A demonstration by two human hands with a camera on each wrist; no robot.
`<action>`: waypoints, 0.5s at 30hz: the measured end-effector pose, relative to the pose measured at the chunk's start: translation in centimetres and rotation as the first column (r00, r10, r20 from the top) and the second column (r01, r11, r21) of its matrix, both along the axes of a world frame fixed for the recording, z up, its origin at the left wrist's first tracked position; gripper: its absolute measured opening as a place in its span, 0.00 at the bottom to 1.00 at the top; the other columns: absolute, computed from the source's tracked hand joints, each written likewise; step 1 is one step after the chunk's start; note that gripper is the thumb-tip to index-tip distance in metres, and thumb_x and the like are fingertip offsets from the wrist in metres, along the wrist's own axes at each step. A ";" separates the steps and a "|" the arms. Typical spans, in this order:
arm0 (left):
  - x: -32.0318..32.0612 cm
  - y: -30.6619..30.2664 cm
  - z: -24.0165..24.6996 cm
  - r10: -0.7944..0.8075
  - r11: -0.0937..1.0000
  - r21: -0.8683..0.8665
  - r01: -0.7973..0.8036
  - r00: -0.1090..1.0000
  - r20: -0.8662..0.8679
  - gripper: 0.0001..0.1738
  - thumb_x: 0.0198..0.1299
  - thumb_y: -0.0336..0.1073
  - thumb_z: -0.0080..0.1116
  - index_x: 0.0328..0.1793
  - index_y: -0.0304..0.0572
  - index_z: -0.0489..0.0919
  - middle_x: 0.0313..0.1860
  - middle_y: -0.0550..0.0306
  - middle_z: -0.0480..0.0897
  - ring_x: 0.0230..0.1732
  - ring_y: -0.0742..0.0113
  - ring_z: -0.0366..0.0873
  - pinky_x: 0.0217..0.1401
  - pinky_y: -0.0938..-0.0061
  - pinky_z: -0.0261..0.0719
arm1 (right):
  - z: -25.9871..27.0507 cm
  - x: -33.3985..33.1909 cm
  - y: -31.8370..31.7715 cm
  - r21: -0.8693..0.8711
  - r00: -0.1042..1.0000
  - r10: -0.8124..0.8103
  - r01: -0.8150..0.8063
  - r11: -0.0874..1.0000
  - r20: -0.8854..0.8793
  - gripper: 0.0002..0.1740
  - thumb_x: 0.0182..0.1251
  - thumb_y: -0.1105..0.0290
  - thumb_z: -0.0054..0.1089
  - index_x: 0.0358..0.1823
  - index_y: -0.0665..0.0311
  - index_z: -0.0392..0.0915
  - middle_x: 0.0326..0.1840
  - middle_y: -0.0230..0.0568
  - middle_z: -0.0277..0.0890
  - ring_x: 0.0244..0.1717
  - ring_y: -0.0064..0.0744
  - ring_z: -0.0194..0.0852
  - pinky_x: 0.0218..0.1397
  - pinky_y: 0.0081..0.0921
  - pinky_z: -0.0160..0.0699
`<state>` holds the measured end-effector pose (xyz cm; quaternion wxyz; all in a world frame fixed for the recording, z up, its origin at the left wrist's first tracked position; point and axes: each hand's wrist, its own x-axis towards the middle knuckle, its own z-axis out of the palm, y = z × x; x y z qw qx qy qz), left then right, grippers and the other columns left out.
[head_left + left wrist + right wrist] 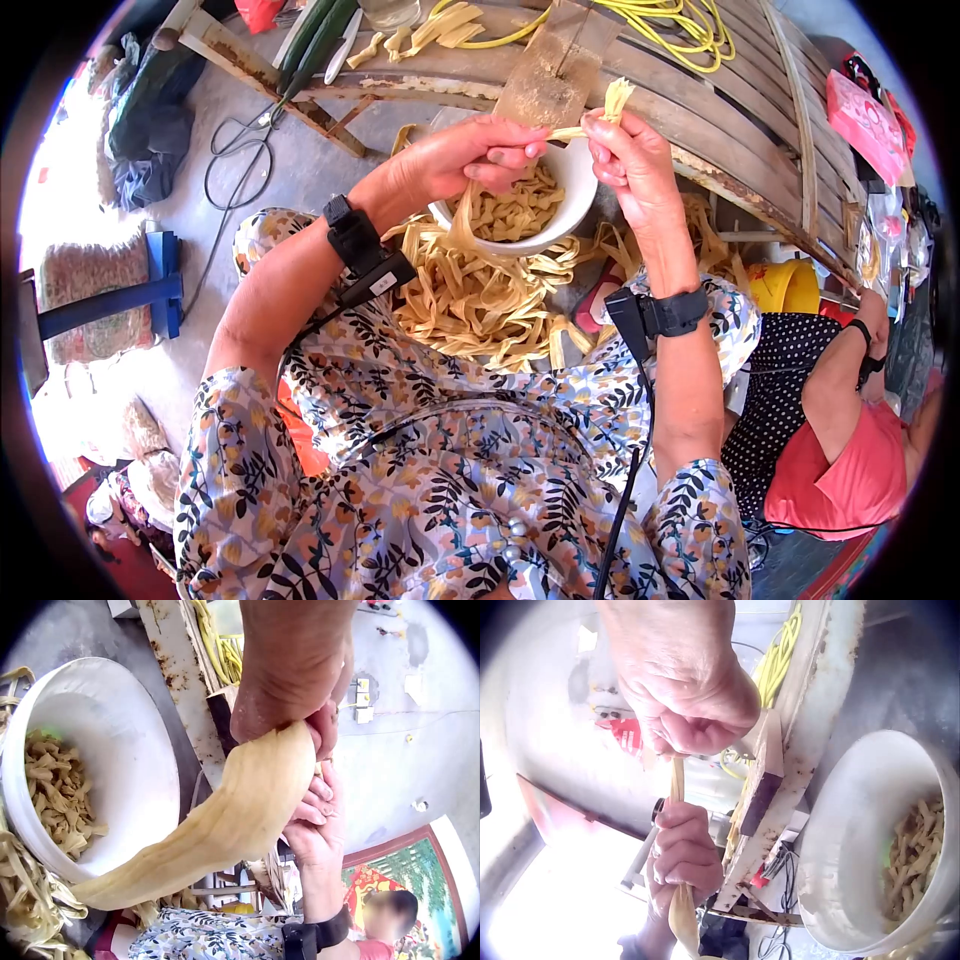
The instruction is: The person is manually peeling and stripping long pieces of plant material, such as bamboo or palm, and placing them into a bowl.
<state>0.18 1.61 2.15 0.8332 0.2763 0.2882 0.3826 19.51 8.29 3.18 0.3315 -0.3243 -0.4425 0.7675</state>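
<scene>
A pale yellow, leathery strip [568,133] runs taut between both hands above a white bucket [578,205]. My left hand [465,158] grips it with curled fingers, and its wide loose end [247,799] hangs toward the bucket in the left wrist view. My right hand [637,165] pinches the other end between thumb and fingers. A frayed tuft [618,97] sticks up above the right fingertips. Short cut or knotted pieces [520,205] of the same material lie in the bucket. Long strips [470,300] are heaped on the floor before the lap.
A slatted wooden bench [740,150] with a rusty frame stands just beyond the bucket. On it are a wooden board [560,65], a yellow cable coil [690,30] and more strips [450,28]. Another person [840,450] sits at the right, near a yellow bucket [785,287].
</scene>
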 end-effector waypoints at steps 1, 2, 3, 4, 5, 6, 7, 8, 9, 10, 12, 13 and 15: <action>-0.3 0.1 0.0 -0.016 1.000 0.009 0.016 1.000 -0.017 0.12 0.64 0.40 0.44 0.31 0.42 0.69 0.13 0.75 0.58 0.11 0.86 0.51 0.13 0.90 0.49 | -0.3 0.0 0.1 -0.017 1.000 0.012 -0.012 1.000 -0.006 0.06 0.55 0.72 0.59 0.33 0.67 0.76 0.18 0.27 0.66 0.14 0.09 0.52 0.15 0.08 0.49; -0.5 0.1 0.1 -0.030 0.999 0.017 0.031 0.999 -0.036 0.12 0.64 0.40 0.45 0.32 0.41 0.70 0.14 0.74 0.59 0.12 0.86 0.53 0.15 0.90 0.52 | -0.4 -0.1 0.1 -0.036 1.000 0.025 -0.025 0.999 -0.014 0.06 0.56 0.72 0.59 0.33 0.67 0.76 0.19 0.27 0.66 0.14 0.10 0.53 0.16 0.08 0.50; -0.5 0.0 0.5 0.016 0.995 0.103 0.006 0.976 -0.218 0.12 0.64 0.39 0.45 0.33 0.39 0.71 0.14 0.73 0.61 0.14 0.86 0.56 0.17 0.90 0.55 | -0.3 -0.2 0.2 -0.011 1.000 0.008 -0.008 1.000 0.023 0.07 0.56 0.71 0.59 0.33 0.67 0.76 0.19 0.28 0.67 0.15 0.10 0.54 0.16 0.08 0.50; -0.5 0.0 1.2 0.078 0.981 0.195 -0.001 0.918 -0.388 0.12 0.64 0.39 0.46 0.34 0.38 0.72 0.15 0.71 0.63 0.16 0.85 0.59 0.19 0.90 0.58 | 0.0 -0.3 0.3 0.017 0.998 -0.010 0.009 1.000 0.058 0.07 0.56 0.70 0.60 0.33 0.67 0.75 0.19 0.29 0.68 0.15 0.10 0.55 0.16 0.08 0.51; -0.6 0.1 1.6 0.156 0.957 0.289 0.007 0.830 -0.536 0.13 0.63 0.39 0.46 0.35 0.36 0.73 0.16 0.70 0.65 0.19 0.85 0.62 0.22 0.90 0.61 | 0.3 -0.4 0.7 0.051 0.995 -0.030 0.025 0.998 0.094 0.08 0.56 0.70 0.60 0.32 0.67 0.75 0.20 0.29 0.68 0.16 0.11 0.55 0.16 0.09 0.52; -1.2 0.5 1.4 0.196 0.930 0.364 0.049 0.772 -0.605 0.13 0.63 0.39 0.46 0.35 0.36 0.74 0.18 0.69 0.67 0.21 0.84 0.63 0.24 0.89 0.63 | 0.4 -0.3 1.0 0.058 0.993 -0.070 0.065 0.996 0.098 0.08 0.56 0.69 0.60 0.32 0.67 0.75 0.20 0.30 0.69 0.16 0.11 0.56 0.17 0.09 0.53; -2.3 1.1 0.9 0.244 0.897 0.432 0.097 0.706 -0.665 0.13 0.63 0.39 0.47 0.36 0.35 0.75 0.19 0.69 0.69 0.23 0.84 0.64 0.26 0.88 0.64 | 0.3 -0.2 1.5 0.066 0.989 -0.110 0.104 0.992 0.100 0.09 0.56 0.69 0.61 0.32 0.67 0.76 0.21 0.31 0.70 0.16 0.12 0.57 0.17 0.09 0.54; -3.4 1.8 0.6 0.301 0.855 0.495 0.152 0.633 -0.713 0.14 0.63 0.39 0.47 0.36 0.35 0.76 0.20 0.68 0.70 0.25 0.83 0.66 0.29 0.88 0.65 | 0.3 -0.2 2.1 0.079 0.984 -0.150 0.142 0.987 0.099 0.09 0.56 0.68 0.61 0.32 0.67 0.76 0.21 0.32 0.71 0.17 0.12 0.58 0.17 0.09 0.55; -3.8 2.2 0.9 0.339 0.860 0.500 0.096 0.625 -0.703 0.14 0.62 0.39 0.48 0.34 0.34 0.77 0.21 0.69 0.71 0.24 0.83 0.63 0.26 0.88 0.63 | 0.3 -0.3 2.7 0.081 0.987 -0.146 0.141 0.987 0.068 0.09 0.56 0.68 0.61 0.31 0.66 0.76 0.22 0.33 0.72 0.17 0.13 0.60 0.19 0.10 0.59; -4.0 2.8 1.2 0.393 0.847 0.529 0.051 0.610 -0.688 0.14 0.62 0.39 0.48 0.35 0.34 0.77 0.21 0.69 0.71 0.24 0.83 0.63 0.26 0.88 0.62 | 0.4 -0.6 3.1 0.076 0.983 -0.178 0.175 0.982 0.044 0.09 0.56 0.68 0.61 0.31 0.66 0.76 0.22 0.33 0.72 0.17 0.13 0.60 0.19 0.10 0.61; -4.6 4.1 1.8 0.498 0.811 0.583 -0.038 0.567 -0.656 0.14 0.62 0.39 0.48 0.36 0.34 0.77 0.21 0.70 0.70 0.23 0.84 0.62 0.25 0.88 0.60 | 0.3 -1.7 4.0 0.061 0.971 -0.237 0.237 0.970 -0.010 0.09 0.56 0.67 0.61 0.30 0.66 0.75 0.22 0.33 0.72 0.17 0.14 0.61 0.20 0.10 0.63; -4.7 5.2 1.6 0.578 0.760 0.647 -0.062 0.520 -0.629 0.14 0.61 0.40 0.50 0.35 0.35 0.78 0.19 0.70 0.69 0.22 0.84 0.60 0.24 0.88 0.58 | -0.1 -2.2 4.7 0.062 0.963 -0.264 0.267 0.962 -0.054 0.08 0.56 0.68 0.61 0.30 0.66 0.75 0.22 0.34 0.72 0.18 0.14 0.62 0.20 0.10 0.65; -4.6 6.8 1.3 0.652 0.715 0.695 -0.075 0.433 -0.623 0.14 0.60 0.40 0.51 0.33 0.37 0.79 0.18 0.70 0.68 0.21 0.84 0.60 0.23 0.87 0.58 | -0.6 -2.9 5.5 0.062 0.950 -0.296 0.302 0.951 -0.098 0.08 0.57 0.68 0.61 0.30 0.66 0.75 0.23 0.35 0.72 0.18 0.15 0.62 0.20 0.11 0.65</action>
